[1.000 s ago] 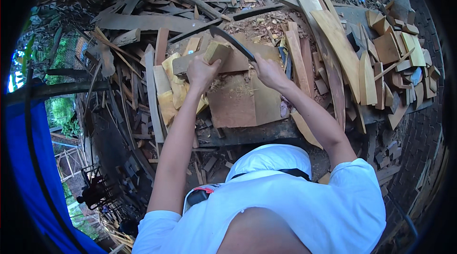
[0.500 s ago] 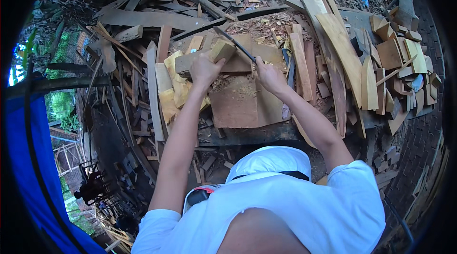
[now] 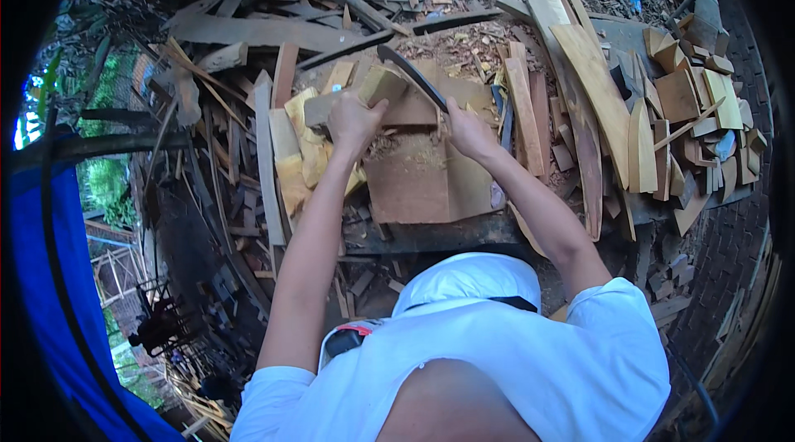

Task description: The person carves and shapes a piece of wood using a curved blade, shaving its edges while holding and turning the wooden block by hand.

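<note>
1. Since the earlier frame I see the dark blade has tipped lower, so it now slants close over the small wood block; both hands have stayed on the same spot.
2. My left hand is closed around the wood block, holding it on end on the top of the large chopping block.
3. My right hand is clenched tight around the blade's handle, just right of the wood block; the blade runs up and left from it, and I cannot tell whether its edge touches the wood.
4. The chopping block sits in front of me, its flat top pale brown and strewn with chips.
5. Yellow split pieces lie heaped against its left side.
6. Long planks and short offcuts are piled to the right, scrap wood beyond.
7. A blue tarp runs along the far left edge.
8. No containers, packages or signs show in view that I can make out.
</note>
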